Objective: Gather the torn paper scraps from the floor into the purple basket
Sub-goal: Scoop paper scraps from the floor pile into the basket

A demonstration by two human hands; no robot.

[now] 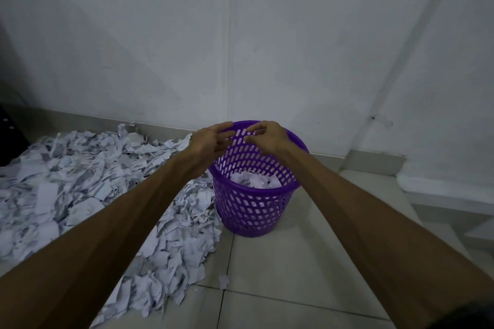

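Both hands hang over the mouth of the purple basket [251,208], fingers loosely spread and holding nothing: the left hand [211,141] above the rim's far-left edge, the right hand [267,136] just beside it over the far rim, their fingertips nearly meeting. Nothing shows between the fingers.

The coming move likely turns on this: the paper scraps [80,189] lie to the left of the basket and of both hands, on the floor [294,262], so the left hand is the nearer one. The heap runs as a long band from the near left foreground back toward the far wall [160,48], its right edge touching the basket's foot.

Scraps are thin, pale, ragged-edged, crumpled and overlapping, so a handful would probably shed pieces. One stray scrap [224,281] lies apart on the glossy tiles, nearer than the basket. Rigid perforated plastic forms the basket's tapered round wall; a shallow layer of scraps already sits inside.
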